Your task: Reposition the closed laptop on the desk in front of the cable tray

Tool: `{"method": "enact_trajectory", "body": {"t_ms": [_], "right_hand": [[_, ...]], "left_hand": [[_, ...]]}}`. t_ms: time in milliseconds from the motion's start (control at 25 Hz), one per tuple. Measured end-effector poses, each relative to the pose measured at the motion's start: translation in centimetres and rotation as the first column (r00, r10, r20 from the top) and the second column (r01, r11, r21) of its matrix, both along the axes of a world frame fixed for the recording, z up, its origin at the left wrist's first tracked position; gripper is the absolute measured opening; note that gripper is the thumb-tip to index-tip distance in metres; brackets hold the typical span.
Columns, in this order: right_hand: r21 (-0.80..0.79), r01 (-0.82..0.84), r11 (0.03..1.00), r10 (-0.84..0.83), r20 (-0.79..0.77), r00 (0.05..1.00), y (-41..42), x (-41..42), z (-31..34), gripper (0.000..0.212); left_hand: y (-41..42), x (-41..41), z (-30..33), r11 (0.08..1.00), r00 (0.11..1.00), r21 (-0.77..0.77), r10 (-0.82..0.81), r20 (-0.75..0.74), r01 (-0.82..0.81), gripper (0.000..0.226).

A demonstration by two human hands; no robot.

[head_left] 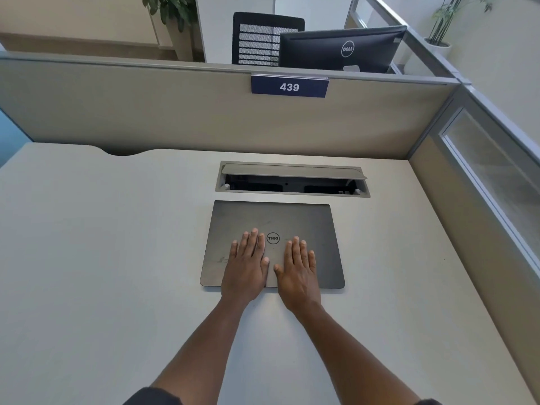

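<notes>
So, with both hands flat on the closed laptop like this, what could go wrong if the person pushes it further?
1. The laptop already lies close to the open cable tray; a further push may send its far edge over the opening.
2. The left hand and right hand rest flat on the lid without gripping it, so they might slip, or the laptop might turn.
3. Dragging could scratch the desk.

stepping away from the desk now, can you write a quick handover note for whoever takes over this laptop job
Left hand: flat, palm down on the lid, fingers spread, gripping nothing.
Right hand: the same, beside it.
Laptop: closed, flat on the desk, directly in front of the cable tray, a narrow strip of desk between them. The tray's flap is open.
Done: laptop looks roughly centred on the tray.
Left: any final nudge, then lift both hands off.
</notes>
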State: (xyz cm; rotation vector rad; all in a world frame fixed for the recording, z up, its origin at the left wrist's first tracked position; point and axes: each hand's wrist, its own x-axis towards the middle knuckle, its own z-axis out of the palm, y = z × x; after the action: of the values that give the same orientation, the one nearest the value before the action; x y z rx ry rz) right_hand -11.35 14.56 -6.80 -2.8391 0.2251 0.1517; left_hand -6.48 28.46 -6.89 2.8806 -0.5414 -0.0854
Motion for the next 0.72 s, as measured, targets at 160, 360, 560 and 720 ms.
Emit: {"method": "enact_trajectory", "body": {"t_ms": [160, 360, 560, 720], "right_hand": [[-0.029, 0.000, 1.000, 0.000, 0.010, 1.000, 0.2, 0.1, -0.3, 0.067], [-0.029, 0.005, 1.000, -0.004, 0.020, 1.000, 0.0, 0.1, -0.6, 0.067], [-0.035, 0.010, 0.999, -0.010, 0.011, 1.000, 0.0, 0.0, -0.5, 0.067], [-0.009, 0.003, 1.000, -0.003, -0.011, 1.000, 0.0, 0.1, 0.0, 0.067]], "left_hand": [[0.0, 0.0, -0.3, 1.000, 0.999, 0.020, 0.018, 0.027, -0.019, 0.065], [-0.2, 0.0, -0.6, 0.999, 0.999, 0.023, 0.027, 0.035, -0.028, 0.065], [-0.1, 0.3, -1.1, 0.998, 0.999, 0.058, 0.019, 0.047, -0.021, 0.065], [-0.2, 0.3, -0.3, 0.997, 1.000, 0.071, 0.021, -0.008, -0.020, 0.065]]}}
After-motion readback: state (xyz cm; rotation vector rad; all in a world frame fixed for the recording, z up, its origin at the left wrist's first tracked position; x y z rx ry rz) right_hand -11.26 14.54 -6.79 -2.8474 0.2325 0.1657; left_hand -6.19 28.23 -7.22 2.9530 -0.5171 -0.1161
